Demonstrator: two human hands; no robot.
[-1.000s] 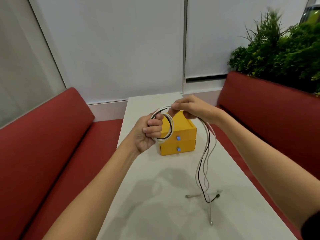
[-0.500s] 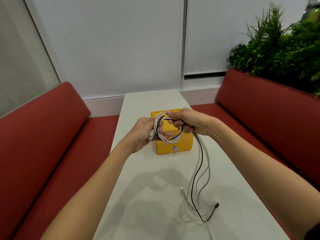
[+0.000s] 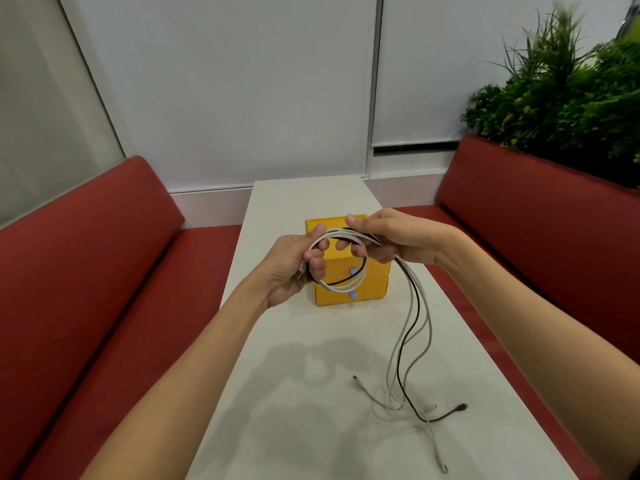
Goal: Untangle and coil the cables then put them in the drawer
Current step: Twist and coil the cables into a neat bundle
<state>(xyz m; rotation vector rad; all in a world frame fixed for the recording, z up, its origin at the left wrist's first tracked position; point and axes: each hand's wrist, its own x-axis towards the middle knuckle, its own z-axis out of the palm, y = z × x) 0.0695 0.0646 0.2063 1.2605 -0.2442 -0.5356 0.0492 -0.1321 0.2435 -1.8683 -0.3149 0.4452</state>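
While the left hand (image 3: pixel 294 268) is holding one side of a small coil of white and black cables (image 3: pixel 346 288) in a closed grip, the right hand (image 3: pixel 391 237) is pinching the coil's top in front of the yellow drawers (image 3: pixel 367 294), which are standing shut on the white surface (image 3: pixel 304 393). The loose tails (image 3: pixel 418 306) are hanging from the right hand down to the surface, where their plugs are lying spread toward its right edge, seemingly four ends, though blur is making the count unsure. Red benches (image 3: pixel 86 271) are flanking the surface, and a plant (image 3: pixel 561 98) is standing behind the right one.
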